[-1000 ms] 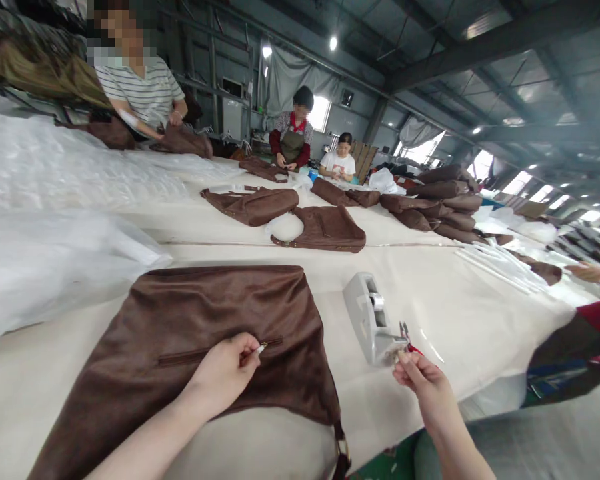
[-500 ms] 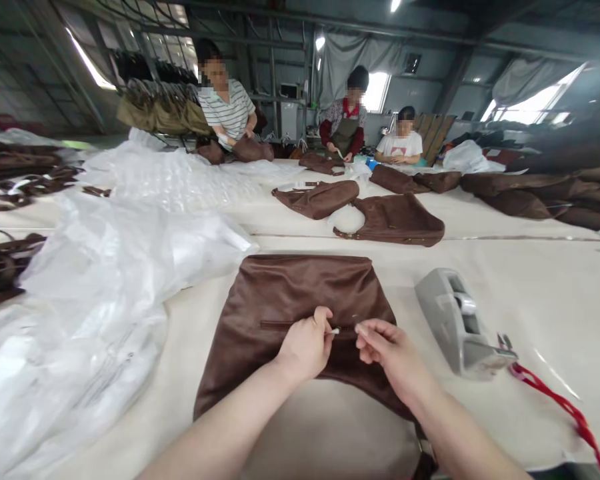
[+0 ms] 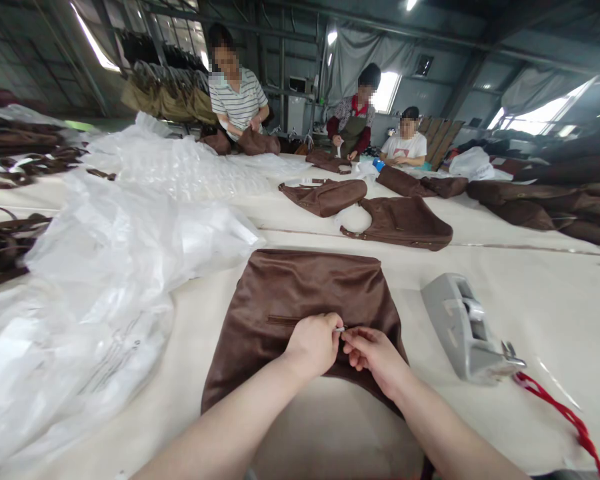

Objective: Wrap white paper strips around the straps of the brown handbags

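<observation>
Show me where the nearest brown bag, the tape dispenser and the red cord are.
Nearest brown bag [image 3: 317,283], head view: on its upper part.
Tape dispenser [image 3: 451,328], head view: on its grey side.
Red cord [image 3: 561,405], head view: about midway along.

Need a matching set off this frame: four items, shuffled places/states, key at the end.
Column one
1. left hand
2. tape dispenser
3. red cord
4. plastic sheeting

Column two
A. whitish, crumpled, along the picture's left side
B. trailing toward the picture's lower right corner
C. pinching a small white piece over the brown bag
D. grey, standing to the right of the bag

Pairs: 1-C, 2-D, 3-B, 4-A
</observation>
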A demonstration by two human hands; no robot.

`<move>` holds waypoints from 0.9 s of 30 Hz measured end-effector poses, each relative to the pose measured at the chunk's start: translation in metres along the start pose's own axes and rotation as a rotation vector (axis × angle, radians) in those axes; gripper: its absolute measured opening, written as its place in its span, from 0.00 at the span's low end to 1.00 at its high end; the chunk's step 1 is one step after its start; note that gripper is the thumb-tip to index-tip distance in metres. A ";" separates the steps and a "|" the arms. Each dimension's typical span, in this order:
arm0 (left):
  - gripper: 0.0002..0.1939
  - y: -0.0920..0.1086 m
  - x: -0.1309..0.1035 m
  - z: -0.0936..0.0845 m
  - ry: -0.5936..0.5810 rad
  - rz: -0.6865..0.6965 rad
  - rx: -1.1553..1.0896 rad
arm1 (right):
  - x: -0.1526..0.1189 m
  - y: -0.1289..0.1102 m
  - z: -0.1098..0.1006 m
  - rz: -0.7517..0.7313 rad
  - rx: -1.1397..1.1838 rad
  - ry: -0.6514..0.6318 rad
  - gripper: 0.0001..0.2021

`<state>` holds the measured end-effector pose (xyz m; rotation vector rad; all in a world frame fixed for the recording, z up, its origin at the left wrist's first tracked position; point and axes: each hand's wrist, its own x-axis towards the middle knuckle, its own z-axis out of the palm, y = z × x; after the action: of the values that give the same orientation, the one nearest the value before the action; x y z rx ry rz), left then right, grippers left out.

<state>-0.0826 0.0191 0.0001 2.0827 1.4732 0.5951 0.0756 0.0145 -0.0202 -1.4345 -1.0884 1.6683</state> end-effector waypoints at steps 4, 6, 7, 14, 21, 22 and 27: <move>0.09 -0.001 0.003 -0.001 -0.155 -0.255 -0.475 | -0.002 0.002 -0.002 0.018 -0.014 -0.066 0.15; 0.08 0.003 0.004 -0.001 -0.206 -0.404 -0.714 | -0.002 0.002 -0.002 0.027 -0.023 -0.076 0.15; 0.07 0.005 0.004 -0.001 -0.200 -0.462 -0.794 | -0.002 0.002 -0.001 0.030 -0.027 -0.074 0.15; 0.07 0.017 -0.002 -0.001 -0.112 -0.385 -0.866 | 0.001 0.004 0.008 0.006 -0.075 0.054 0.13; 0.09 0.014 -0.009 0.006 0.059 -0.111 -0.357 | -0.003 0.002 0.005 0.019 0.349 -0.064 0.07; 0.09 0.014 -0.009 0.007 0.073 -0.107 -0.312 | -0.004 0.001 0.005 0.058 0.453 -0.108 0.06; 0.09 0.019 -0.013 0.006 0.116 -0.057 -0.176 | -0.008 0.001 0.005 0.143 0.749 -0.226 0.07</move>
<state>-0.0695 0.0003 0.0072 1.8927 1.4809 0.8045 0.0721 0.0061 -0.0178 -0.8595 -0.3766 2.0702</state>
